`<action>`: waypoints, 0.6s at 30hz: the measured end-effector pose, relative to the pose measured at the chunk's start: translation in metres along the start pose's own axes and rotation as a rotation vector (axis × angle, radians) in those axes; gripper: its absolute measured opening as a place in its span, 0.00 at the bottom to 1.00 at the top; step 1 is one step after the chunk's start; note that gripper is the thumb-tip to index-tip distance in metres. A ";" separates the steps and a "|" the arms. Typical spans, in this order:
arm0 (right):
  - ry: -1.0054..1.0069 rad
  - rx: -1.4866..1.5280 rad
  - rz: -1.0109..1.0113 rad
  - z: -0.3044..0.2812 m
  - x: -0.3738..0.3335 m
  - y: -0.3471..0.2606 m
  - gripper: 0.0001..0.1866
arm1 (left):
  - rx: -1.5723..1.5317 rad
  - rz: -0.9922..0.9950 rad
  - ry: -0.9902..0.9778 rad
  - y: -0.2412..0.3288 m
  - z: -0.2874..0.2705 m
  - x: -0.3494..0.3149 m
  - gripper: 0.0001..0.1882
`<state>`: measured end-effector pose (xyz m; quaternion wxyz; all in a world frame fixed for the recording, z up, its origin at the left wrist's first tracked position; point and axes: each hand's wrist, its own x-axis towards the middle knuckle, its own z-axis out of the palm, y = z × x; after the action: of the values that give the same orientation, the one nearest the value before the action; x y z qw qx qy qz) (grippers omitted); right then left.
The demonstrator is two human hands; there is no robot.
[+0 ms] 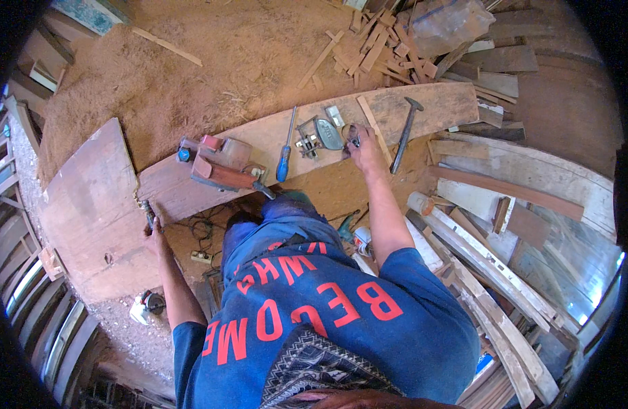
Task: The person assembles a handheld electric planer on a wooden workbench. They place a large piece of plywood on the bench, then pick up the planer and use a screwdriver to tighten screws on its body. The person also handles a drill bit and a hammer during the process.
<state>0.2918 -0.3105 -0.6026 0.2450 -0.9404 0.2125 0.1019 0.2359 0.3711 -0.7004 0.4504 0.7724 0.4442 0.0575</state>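
Observation:
My left hand [152,233] is at the edge of a broad wooden panel [82,218], closed round a slim dark rod-like tool [148,210] with a brass-coloured end; its exact kind is unclear. Over the long plank [450,102], my right hand [366,151] has its fingers curled round a small dark object that they mostly hide. Just left of it lie an oval grey-green metal part [327,135], a metal clamp-like fitting [306,144] and a small pale box [335,116]. A blue-handled screwdriver [284,161] lies farther left. To the right are a thin wooden strip [374,128] and a hammer [406,136].
A brown-and-red power tool [225,167] rests on the plank before my legs. Sawdust [225,75] covers the ground beyond, with a heap of wood offcuts [382,51]. Boards [498,259] are stacked at right. A cable [201,232] lies on the ground below the plank.

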 end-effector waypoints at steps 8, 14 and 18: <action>0.085 0.082 0.104 0.017 0.006 0.019 0.31 | 0.028 -0.033 0.004 0.012 0.001 -0.008 0.21; 0.070 0.192 0.198 0.024 0.012 0.034 0.30 | -0.012 0.015 -0.025 0.002 0.000 -0.003 0.22; 0.082 0.150 0.163 0.021 0.010 0.033 0.29 | -0.090 -0.032 -0.050 0.004 0.004 -0.009 0.21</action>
<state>0.2841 -0.3301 -0.6374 0.2967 -0.9025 0.3050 0.0668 0.2347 0.3610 -0.6971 0.4965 0.7452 0.4421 0.0510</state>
